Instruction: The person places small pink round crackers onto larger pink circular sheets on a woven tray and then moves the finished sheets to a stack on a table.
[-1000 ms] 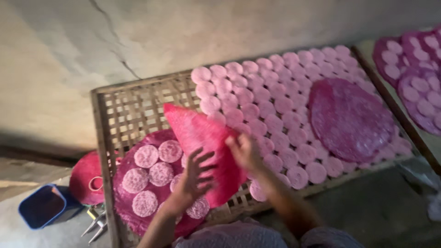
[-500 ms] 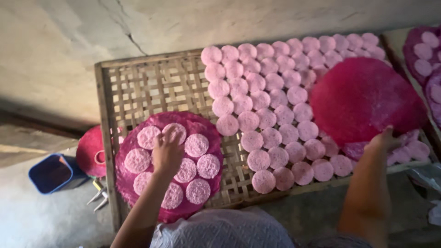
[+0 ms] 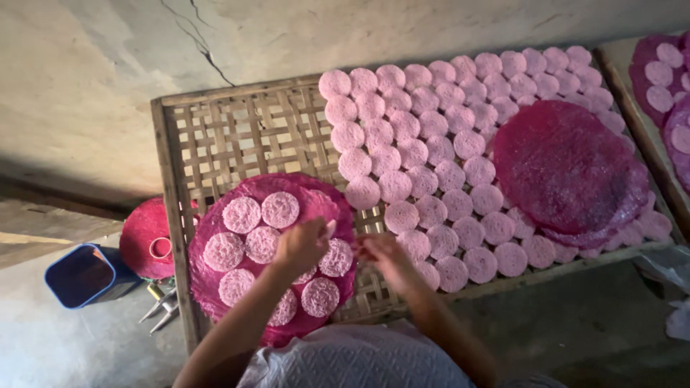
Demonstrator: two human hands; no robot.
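A woven bamboo tray [image 3: 237,136] fills the middle of the head view. On its near left corner lies a round magenta mesh mat [image 3: 309,194] carrying several pale pink discs [image 3: 241,214]. My left hand [image 3: 302,246] hovers over this mat with curled fingers, touching the disc [image 3: 336,257] at its right edge; whether it grips the disc is unclear. My right hand [image 3: 384,255] sits just right of the mat, fingers spread toward that same disc, holding nothing. Rows of pink discs [image 3: 402,126] cover the tray's right half.
A stack of bare magenta mats [image 3: 568,169] rests on the discs at the tray's right. Left of the tray sit a blue tub [image 3: 83,275], a red round lid [image 3: 144,233] and metal tongs [image 3: 162,305]. Another tray with mats [image 3: 658,72] stands far right.
My right hand left the magenta mat on the stack at the right and came back beside the near mat. My left hand shifted to the mat's right edge.
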